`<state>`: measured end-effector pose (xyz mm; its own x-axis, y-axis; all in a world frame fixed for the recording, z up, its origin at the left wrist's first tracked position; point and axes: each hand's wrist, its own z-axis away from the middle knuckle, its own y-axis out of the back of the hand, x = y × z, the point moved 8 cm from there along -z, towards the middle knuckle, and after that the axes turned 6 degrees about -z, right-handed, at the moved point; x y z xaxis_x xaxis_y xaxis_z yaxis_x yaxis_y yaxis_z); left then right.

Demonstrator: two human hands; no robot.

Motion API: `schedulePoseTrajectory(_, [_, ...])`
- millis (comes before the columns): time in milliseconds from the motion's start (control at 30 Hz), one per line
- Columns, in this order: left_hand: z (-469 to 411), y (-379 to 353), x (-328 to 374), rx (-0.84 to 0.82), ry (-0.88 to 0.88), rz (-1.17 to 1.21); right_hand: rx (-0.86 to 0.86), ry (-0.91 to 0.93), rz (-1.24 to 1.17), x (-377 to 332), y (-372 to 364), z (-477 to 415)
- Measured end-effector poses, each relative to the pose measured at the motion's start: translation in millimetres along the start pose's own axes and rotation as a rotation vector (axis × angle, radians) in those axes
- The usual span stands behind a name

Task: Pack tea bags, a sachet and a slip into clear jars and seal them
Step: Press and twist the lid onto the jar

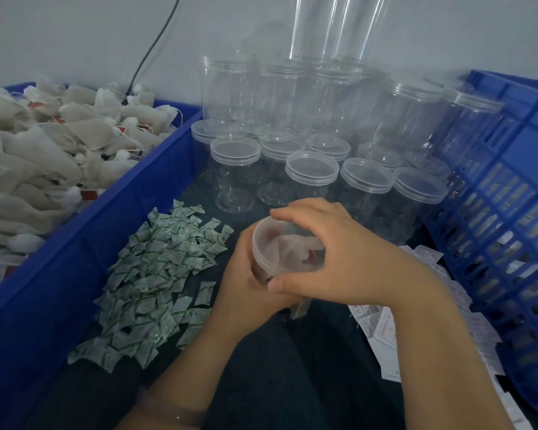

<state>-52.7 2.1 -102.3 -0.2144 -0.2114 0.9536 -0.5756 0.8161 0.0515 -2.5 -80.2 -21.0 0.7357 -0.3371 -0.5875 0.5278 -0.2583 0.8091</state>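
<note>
The fingers [292,212] and thumb of the right hand [348,256] are curling round the rim of a lid [263,243], gripping it on top of a clear jar [261,274]. The left hand [246,287] is clasping that jar from below, just above the dark tabletop [292,367]. Packed tea bags [295,248] are showing through the lid, so filling seems done and sealing is under way; whether a sachet and a slip are inside I cannot tell. Around the hands much is waiting: a heap of sachets [162,274] on the left, slips [382,330] on the right, many empty jars [311,172] behind, and a blue bin [131,206] heaped with loose tea bags [44,144]. By my judgement the whole job is far from finished.
</note>
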Motion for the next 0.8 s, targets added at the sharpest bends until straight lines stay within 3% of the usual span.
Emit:
schedulePoseTrajectory(300, [0,-1,7,-0.04,-0.029,0.04,0.117,0.063,-0.034,6,8,-4])
schedulePoseTrajectory(433, [-2,-1,9,-0.105,-0.044,-0.001,0.088,0.124,-0.035,2,-2,-10])
schedulePoseTrajectory(667, [-6,1,-6,0.013,-0.04,-0.059,0.317,0.176,-0.057,-2,-4,-14])
schedulePoseTrajectory(800, [-6,4,-12,0.048,-0.032,-0.098,0.342,0.152,-0.058,-3,-5,-15])
